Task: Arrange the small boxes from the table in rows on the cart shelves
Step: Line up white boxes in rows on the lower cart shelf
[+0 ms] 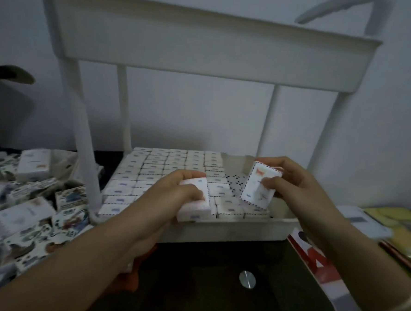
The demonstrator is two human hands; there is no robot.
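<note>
Head view: left grip (173, 192) clamped on stacked boxes (194, 208), right grip (291, 184) clamped on tilted box (255, 196), lettering illegible

White cart shelf (231, 231), small boxes (160, 167) in rows, dotted floor (237, 184) bare at 2 o'clock, dark table (203, 294), loose boxes (27, 216) heaped at 9 o'clock

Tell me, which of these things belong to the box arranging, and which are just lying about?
In the job: left hand, left-hand box, right hand, right-hand box, shelved rows, cart shelf, loose boxes on the table.
Lying about: yellow papers, red booklet.
</note>
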